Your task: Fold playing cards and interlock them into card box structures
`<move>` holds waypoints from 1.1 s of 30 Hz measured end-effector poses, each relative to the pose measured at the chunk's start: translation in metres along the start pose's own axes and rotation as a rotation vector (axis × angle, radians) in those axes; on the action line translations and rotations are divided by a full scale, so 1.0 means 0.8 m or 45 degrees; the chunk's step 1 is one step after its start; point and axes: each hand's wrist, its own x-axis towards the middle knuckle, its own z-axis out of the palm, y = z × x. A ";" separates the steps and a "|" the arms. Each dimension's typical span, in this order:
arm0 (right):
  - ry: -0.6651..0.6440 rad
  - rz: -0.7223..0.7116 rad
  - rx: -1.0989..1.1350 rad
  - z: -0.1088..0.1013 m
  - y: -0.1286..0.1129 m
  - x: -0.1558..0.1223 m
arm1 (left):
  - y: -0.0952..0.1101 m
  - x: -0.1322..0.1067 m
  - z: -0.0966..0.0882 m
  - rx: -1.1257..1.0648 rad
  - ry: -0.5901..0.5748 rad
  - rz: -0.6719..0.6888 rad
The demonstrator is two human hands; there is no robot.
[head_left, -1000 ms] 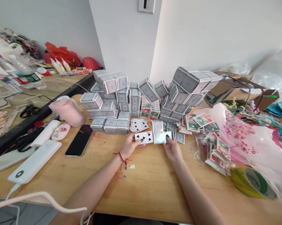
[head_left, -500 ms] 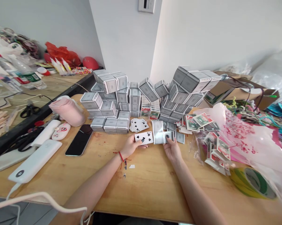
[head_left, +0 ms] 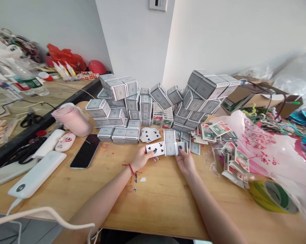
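Observation:
My left hand [head_left: 140,159] pinches a face-up five of spades playing card [head_left: 160,147], thumb on top. Its right end meets grey-backed playing cards [head_left: 170,137] that overlap crosswise, one standing out away from me. On the other side, my right hand [head_left: 186,163] grips the right end of these cards between thumb and fingers. How the cards join is hard to make out. Just beyond lies a small pile of face-up cards [head_left: 151,135]. Behind it rise stacked blocks of grey-backed cards [head_left: 126,135], with more blocks leaning at the right [head_left: 203,84].
At the left lie a phone [head_left: 85,151], a white power bank [head_left: 37,174] and a pink roll [head_left: 71,120]. Opened card boxes [head_left: 235,162], a roll of yellow-green tape [head_left: 260,196] and a printed plastic bag [head_left: 260,142] are at the right. A white cable [head_left: 46,210] crosses the near left.
Both hands keep their hold on the cards and have hardly moved. The bright glare on the middle cards has faded as they tilt slightly. The whole view has shifted a little.

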 end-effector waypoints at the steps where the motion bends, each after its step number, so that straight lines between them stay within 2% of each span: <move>1: -0.003 0.000 0.007 0.000 0.000 0.000 | 0.000 0.000 0.000 0.063 -0.024 -0.006; 7: -0.017 -0.009 0.022 0.001 0.001 -0.003 | 0.007 -0.004 -0.004 0.264 -0.233 -0.149; 13: -0.029 0.021 0.035 0.004 0.000 -0.006 | 0.017 -0.006 -0.006 0.345 -0.298 -0.260; 24: -0.132 0.018 -0.047 0.011 -0.002 -0.013 | 0.014 -0.006 -0.018 0.397 -0.303 -0.320; 33: -0.167 0.062 -0.073 0.015 -0.001 -0.015 | 0.021 -0.008 -0.014 0.308 -0.274 -0.386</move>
